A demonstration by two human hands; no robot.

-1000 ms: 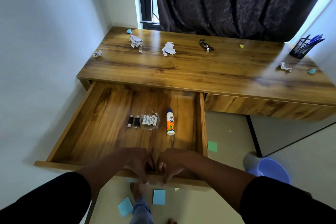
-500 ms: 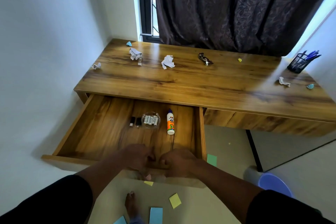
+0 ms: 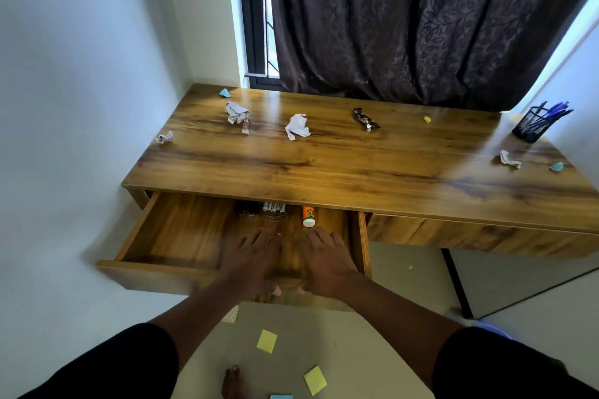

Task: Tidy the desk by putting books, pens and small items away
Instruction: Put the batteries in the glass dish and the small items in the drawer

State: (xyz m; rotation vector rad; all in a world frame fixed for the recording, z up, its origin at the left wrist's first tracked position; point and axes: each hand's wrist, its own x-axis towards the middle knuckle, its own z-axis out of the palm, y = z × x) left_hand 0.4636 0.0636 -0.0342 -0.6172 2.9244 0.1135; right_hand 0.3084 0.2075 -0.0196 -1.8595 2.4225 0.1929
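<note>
Crumpled paper (image 3: pixel 164 137) at the counter's (image 3: pixel 324 168) left edge, more scraps along the back. Below, drawer (image 3: pixel 181 233) partly open. Left hand (image 3: pixel 251 257) flat on its front edge, fingers (image 3: pixel 259 236) straight, grasping nothing. Glue bottle (image 3: pixel 308 216) inside the drawer, just beyond the right hand (image 3: pixel 325 261), likewise flat and released. Pen holder (image 3: pixel 531 126) far right on the counter.
</note>
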